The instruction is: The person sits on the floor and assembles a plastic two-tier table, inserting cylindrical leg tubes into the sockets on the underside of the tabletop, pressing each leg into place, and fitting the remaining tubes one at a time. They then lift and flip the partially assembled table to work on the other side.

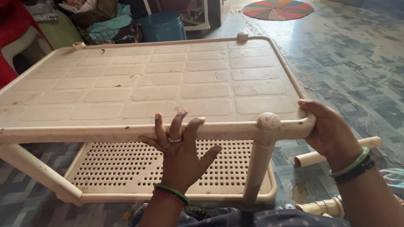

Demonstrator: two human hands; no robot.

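At the far left of the frame the near rail of the cream plastic rack point(115, 93) began at a rounded corner knob and ran across the middle of the picture toward the right, so its long axis lay nearly level from left to right, with the panelled top shelf stretching away toward the upper part of the frame. A slanted leg point(30, 170) dropped from that left corner to the perforated lower shelf point(116, 169) in the lower centre. Moving right, the left hand point(178, 150) came up from the bottom centre with fingers spread wide and only the fingertips hooked over the near rail, the palm loose and held off the plastic; it gripped nothing firmly, just rested on the edge. Further right stood an upright post point(260, 161) topped by a speckled round cap point(269, 121). Just right of that cap the right hand point(329, 130) was closed around the rounded right corner of the top shelf, thumb lying on the upper face and fingers curled out of sight underneath, the firmer of the two holds. Both hands met the same near rail, the left near its middle and the right at its end. At the lower right, two loose cream tubes point(342, 150) lay on the patterned floor point(379, 72), just beside the right wrist
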